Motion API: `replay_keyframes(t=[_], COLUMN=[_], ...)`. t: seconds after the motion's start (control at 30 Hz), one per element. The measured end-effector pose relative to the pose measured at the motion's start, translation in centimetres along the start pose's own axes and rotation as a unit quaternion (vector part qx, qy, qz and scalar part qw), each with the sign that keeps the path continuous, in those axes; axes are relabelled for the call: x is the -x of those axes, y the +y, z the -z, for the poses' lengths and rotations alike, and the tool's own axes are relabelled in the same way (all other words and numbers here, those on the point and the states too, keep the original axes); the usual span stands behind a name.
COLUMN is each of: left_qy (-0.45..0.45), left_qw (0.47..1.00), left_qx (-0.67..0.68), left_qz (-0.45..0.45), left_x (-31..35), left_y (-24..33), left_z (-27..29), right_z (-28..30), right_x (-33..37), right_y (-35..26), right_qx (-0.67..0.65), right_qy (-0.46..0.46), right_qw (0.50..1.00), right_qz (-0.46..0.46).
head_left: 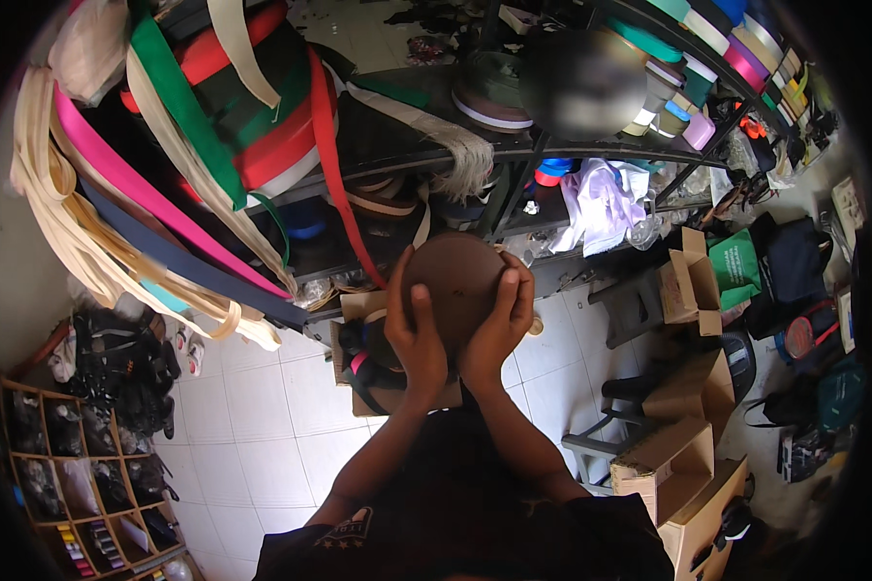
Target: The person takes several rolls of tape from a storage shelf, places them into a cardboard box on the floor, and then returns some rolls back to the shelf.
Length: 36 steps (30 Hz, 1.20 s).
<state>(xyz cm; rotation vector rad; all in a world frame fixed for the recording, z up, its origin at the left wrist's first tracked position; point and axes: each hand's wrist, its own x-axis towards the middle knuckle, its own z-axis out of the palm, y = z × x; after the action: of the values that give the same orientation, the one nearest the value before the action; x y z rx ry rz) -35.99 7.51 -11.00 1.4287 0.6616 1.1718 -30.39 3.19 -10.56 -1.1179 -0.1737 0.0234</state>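
In the head view, both bare hands grasp a flat brown disc between them, raised in front of the black shelving and above the white tiled floor. The left hand cups one side and the right hand the other, thumbs lying against the near face and the other fingers curled round the edge. The disc's face is matte and smooth, with a small dark mark near its middle; it is probably a tightly wound roll of webbing, though the dim light hides any winding.

Just below and to the left of the disc, an open cardboard box holds dark, soft-looking items. Farther left, long flat woven bands hang in curves: a looped cream bundle, a bright pink strap, a navy strap and a green strap. A narrow red strap drops close to the left hand. Above the disc, a pale strip ends in loose, frayed threads.

On the right, crumpled lilac plastic sits on the lower shelf, with a stiff cardboard carton and a green bag farther over. At lower left stands a wooden rack of square compartments.
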Motion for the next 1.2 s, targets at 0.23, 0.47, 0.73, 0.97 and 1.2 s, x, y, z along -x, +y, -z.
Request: replay_keyframes(t=[0.23,0.47,0.73,0.97,1.2], left_qy=[-0.199,-0.015,-0.279,-0.021,-0.002], left_qw=[0.980,0.998,0.958,0.984,0.976], left_qx=[-0.003,-0.003,-0.004,0.089,0.068], left_qz=[0.017,-0.067,-0.067,-0.151,-0.206], left_x=[-3.5,-1.9,-6.8,-5.7,-5.6], left_y=[3.4,3.2,3.9,3.2,3.2], left_z=[2.8,-2.0,1.3,-3.0,-3.6], right_z=[1.9,-0.8,0.3,-3.7,-4.9], right_x=[-4.0,-1.3,-5.5,-3.6,-3.6], right_y=[-4.0,-1.9,-5.0,-3.2,-3.0], right_qx=[0.130,-0.017,0.139,-0.077,-0.028], right_qy=[-0.344,0.016,-0.309,-0.015,0.016], right_qw=[0.930,0.998,0.938,0.993,0.995], right_qz=[-0.002,0.065,0.070,0.085,0.091])
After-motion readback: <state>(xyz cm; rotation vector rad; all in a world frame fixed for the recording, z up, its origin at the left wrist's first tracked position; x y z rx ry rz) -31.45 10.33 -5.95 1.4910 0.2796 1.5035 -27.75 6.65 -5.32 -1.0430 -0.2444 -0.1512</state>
